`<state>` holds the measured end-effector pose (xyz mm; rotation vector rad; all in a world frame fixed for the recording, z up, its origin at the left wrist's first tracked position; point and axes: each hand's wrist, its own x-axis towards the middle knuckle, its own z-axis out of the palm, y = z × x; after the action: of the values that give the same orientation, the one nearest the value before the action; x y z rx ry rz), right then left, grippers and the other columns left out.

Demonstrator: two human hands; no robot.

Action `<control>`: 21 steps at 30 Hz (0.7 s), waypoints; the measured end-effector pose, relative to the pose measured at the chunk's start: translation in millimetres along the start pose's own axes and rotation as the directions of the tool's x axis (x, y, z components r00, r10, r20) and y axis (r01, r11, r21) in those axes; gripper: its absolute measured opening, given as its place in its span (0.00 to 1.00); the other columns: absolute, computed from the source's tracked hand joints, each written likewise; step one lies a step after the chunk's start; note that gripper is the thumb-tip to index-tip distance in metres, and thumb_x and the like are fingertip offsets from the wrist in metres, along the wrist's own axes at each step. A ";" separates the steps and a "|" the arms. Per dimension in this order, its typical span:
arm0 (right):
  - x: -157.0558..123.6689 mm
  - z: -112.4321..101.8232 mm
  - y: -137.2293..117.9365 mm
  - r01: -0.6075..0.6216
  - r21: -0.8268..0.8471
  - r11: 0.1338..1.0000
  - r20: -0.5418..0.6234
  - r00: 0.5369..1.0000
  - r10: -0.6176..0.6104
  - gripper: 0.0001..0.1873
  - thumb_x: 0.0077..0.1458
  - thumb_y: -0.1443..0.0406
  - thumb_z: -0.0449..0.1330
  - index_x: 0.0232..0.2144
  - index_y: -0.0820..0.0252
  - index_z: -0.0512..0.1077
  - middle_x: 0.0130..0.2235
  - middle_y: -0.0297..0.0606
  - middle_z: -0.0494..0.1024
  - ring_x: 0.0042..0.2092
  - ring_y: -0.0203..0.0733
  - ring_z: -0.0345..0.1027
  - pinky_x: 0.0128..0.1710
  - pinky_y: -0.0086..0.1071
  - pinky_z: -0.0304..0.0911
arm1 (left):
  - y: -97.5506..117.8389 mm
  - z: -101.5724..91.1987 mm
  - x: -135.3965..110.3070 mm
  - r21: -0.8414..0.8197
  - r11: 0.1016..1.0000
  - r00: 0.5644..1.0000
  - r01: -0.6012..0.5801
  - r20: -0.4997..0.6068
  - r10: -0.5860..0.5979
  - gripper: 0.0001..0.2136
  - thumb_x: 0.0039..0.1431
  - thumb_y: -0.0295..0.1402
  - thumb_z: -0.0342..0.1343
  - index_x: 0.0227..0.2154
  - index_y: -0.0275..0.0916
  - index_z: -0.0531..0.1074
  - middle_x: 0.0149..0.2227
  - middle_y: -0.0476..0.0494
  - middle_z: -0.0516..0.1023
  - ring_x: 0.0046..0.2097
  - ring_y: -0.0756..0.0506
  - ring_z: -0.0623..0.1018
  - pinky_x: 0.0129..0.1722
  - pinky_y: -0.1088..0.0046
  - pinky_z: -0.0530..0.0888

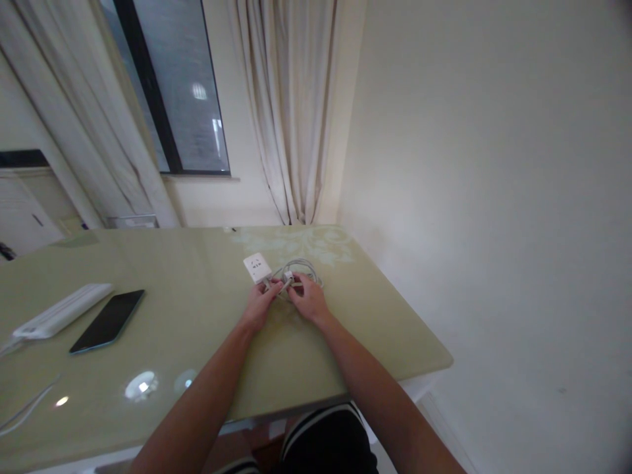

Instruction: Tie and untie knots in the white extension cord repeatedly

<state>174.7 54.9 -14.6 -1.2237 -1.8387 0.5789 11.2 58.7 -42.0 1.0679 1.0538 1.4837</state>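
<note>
Left hand (259,305) pinching the pale, smooth cable (312,266) at the neck of the extension socket (257,267), right hand (310,299) with fingertips closed on a small white plug (289,276)! The socket's flat, squarish plastic face shows dark slots, beside loose round loops, over the glossy pale-green tabletop (390,322); farther back, a cream fabric curtain (291,99) hangs in folds.

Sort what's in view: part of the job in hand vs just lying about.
In hand:
white rectangular socket block, beside the left hand
coiled pale-grey cable
small white plug-like piece, at the right hand

Lying about:
long white plastic bar
flat black rectangular phone
thin white cord, near left
</note>
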 end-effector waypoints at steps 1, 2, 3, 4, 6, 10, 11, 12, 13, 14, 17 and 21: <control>-0.1 -1.1 -0.3 -0.021 -0.002 1.000 0.003 1.000 0.021 0.21 0.61 0.60 0.62 0.56 0.53 0.72 0.50 0.39 0.81 0.43 0.39 0.80 0.49 0.33 0.72 | -0.8 -0.3 0.1 0.011 1.000 1.000 0.000 -0.009 0.000 0.22 0.43 0.48 0.72 0.32 0.35 0.77 0.29 0.45 0.78 0.29 0.48 0.76 0.30 0.74 0.71; -0.2 -2.4 -0.4 -0.040 -0.008 0.999 0.007 0.999 0.040 0.21 0.61 0.59 0.62 0.56 0.52 0.72 0.49 0.37 0.82 0.41 0.39 0.80 0.47 0.33 0.72 | -1.5 -0.4 0.2 0.021 1.000 1.000 -0.004 -0.019 0.004 0.22 0.43 0.49 0.72 0.31 0.36 0.76 0.28 0.47 0.77 0.28 0.49 0.75 0.29 0.74 0.70; -0.2 -3.6 -0.5 -0.052 -0.015 0.999 0.011 0.999 0.052 0.21 0.61 0.58 0.62 0.56 0.51 0.72 0.49 0.36 0.82 0.39 0.39 0.80 0.46 0.33 0.72 | -2.1 -0.4 0.0 0.034 0.999 1.000 -0.011 -0.028 0.012 0.21 0.44 0.49 0.71 0.30 0.36 0.75 0.27 0.48 0.75 0.28 0.50 0.74 0.29 0.75 0.70; -0.2 -4.7 -0.5 -0.054 -0.020 0.998 0.016 0.998 0.054 0.21 0.60 0.58 0.62 0.56 0.50 0.72 0.48 0.36 0.83 0.38 0.39 0.79 0.46 0.33 0.72 | -2.1 0.0 -0.3 0.052 0.999 0.999 -0.017 -0.040 0.019 0.22 0.44 0.49 0.71 0.29 0.36 0.74 0.26 0.49 0.74 0.27 0.50 0.73 0.29 0.75 0.70; -0.1 -6.4 -0.7 -0.028 -0.020 0.999 0.027 0.999 0.029 0.22 0.59 0.58 0.63 0.56 0.51 0.72 0.49 0.36 0.83 0.37 0.39 0.78 0.45 0.32 0.71 | -0.6 1.3 -1.8 0.100 0.995 0.996 -0.028 -0.078 0.036 0.22 0.43 0.50 0.71 0.30 0.36 0.73 0.26 0.50 0.73 0.27 0.51 0.72 0.28 0.76 0.69; 0.3 -6.8 -1.3 -0.017 -0.024 1.000 0.065 0.998 0.018 0.25 0.59 0.61 0.61 0.58 0.53 0.71 0.50 0.37 0.82 0.33 0.37 0.76 0.42 0.32 0.71 | 6.8 5.5 -6.1 0.182 0.980 0.988 -0.079 -0.113 0.101 0.22 0.42 0.48 0.71 0.32 0.37 0.73 0.32 0.47 0.75 0.30 0.49 0.76 0.30 0.75 0.72; 0.4 -6.5 -1.3 -0.028 -0.028 0.999 0.077 0.997 0.030 0.25 0.59 0.61 0.61 0.59 0.53 0.70 0.50 0.37 0.82 0.32 0.37 0.75 0.42 0.32 0.70 | 8.5 6.5 -6.9 0.194 0.976 0.985 -0.095 -0.123 0.121 0.22 0.42 0.47 0.71 0.33 0.37 0.73 0.35 0.45 0.77 0.32 0.49 0.77 0.32 0.75 0.73; 0.5 -6.3 -1.2 -0.035 -0.030 0.999 0.089 0.995 0.038 0.26 0.59 0.61 0.60 0.60 0.53 0.70 0.50 0.37 0.82 0.32 0.37 0.75 0.42 0.32 0.70 | 9.8 7.2 -7.6 0.201 0.974 0.981 -0.104 -0.138 0.133 0.23 0.40 0.47 0.72 0.33 0.37 0.72 0.38 0.44 0.77 0.34 0.48 0.78 0.33 0.75 0.74; 0.7 -6.0 -0.9 -0.037 -0.029 0.999 0.100 0.994 0.040 0.27 0.60 0.60 0.60 0.61 0.54 0.69 0.50 0.38 0.82 0.32 0.37 0.75 0.42 0.32 0.70 | 10.9 7.8 -8.1 0.199 0.975 0.980 -0.100 -0.152 0.132 0.24 0.39 0.46 0.72 0.34 0.37 0.72 0.39 0.43 0.77 0.35 0.47 0.79 0.34 0.74 0.75; 0.9 -5.9 -0.5 -0.034 -0.027 0.999 0.107 0.994 0.037 0.27 0.60 0.59 0.60 0.61 0.54 0.69 0.50 0.38 0.82 0.33 0.38 0.75 0.42 0.32 0.70 | 11.6 8.1 -8.5 0.189 0.979 0.982 -0.082 -0.155 0.112 0.25 0.37 0.47 0.73 0.34 0.37 0.72 0.39 0.42 0.78 0.34 0.47 0.79 0.33 0.73 0.75; 1.4 -5.7 1.2 -0.027 -0.032 0.999 0.101 0.994 0.030 0.27 0.62 0.54 0.59 0.61 0.54 0.71 0.49 0.39 0.83 0.34 0.39 0.76 0.43 0.33 0.70 | 13.3 8.2 -9.7 0.140 0.990 0.995 0.021 -0.101 -0.006 0.28 0.35 0.48 0.74 0.36 0.39 0.70 0.30 0.46 0.78 0.29 0.46 0.78 0.28 0.72 0.74; 1.7 -4.9 2.9 -0.026 -0.043 0.999 0.064 0.998 0.028 0.24 0.64 0.51 0.58 0.57 0.56 0.75 0.46 0.40 0.83 0.36 0.40 0.76 0.44 0.33 0.70 | 17.8 8.5 -12.0 0.168 0.985 0.994 0.040 -0.103 -0.023 0.26 0.34 0.47 0.75 0.33 0.39 0.70 0.25 0.49 0.77 0.27 0.46 0.78 0.26 0.73 0.72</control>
<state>180.0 57.3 -13.3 -1.2728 -1.8996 0.6041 17.0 45.2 -24.1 1.0984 1.2816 1.4543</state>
